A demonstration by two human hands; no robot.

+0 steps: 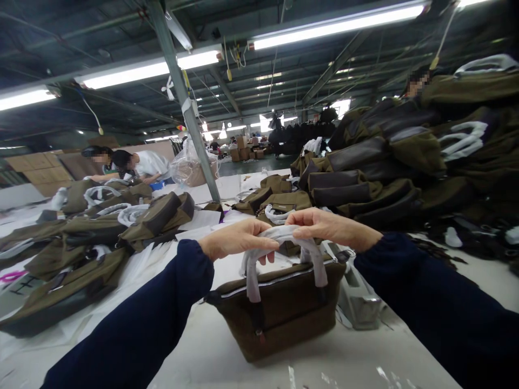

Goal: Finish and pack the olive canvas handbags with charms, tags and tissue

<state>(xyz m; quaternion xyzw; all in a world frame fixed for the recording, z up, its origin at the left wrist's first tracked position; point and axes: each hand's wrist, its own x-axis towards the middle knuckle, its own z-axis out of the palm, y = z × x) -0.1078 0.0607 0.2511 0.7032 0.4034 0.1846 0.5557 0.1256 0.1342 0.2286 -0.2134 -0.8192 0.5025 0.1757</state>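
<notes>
An olive-brown handbag (292,313) with a silver zipper along its top stands upright on the pale table (203,351). Its raised handles (279,237) are wrapped in white material. From the left, my left hand (243,237) is closed around the top of the wrapped handles, thumb lying along them. My right hand (324,224) pinches the same handles at their upper right, close beside the left fingertips. Just behind the bag's right end is a grey plastic object (359,300).
Large piles of similar bags rise at the right (377,156) and spread over the left (89,259). A slanting metal post (186,102) stands behind the table. Two people (152,165) lean over the far left side; another head shows behind the right pile.
</notes>
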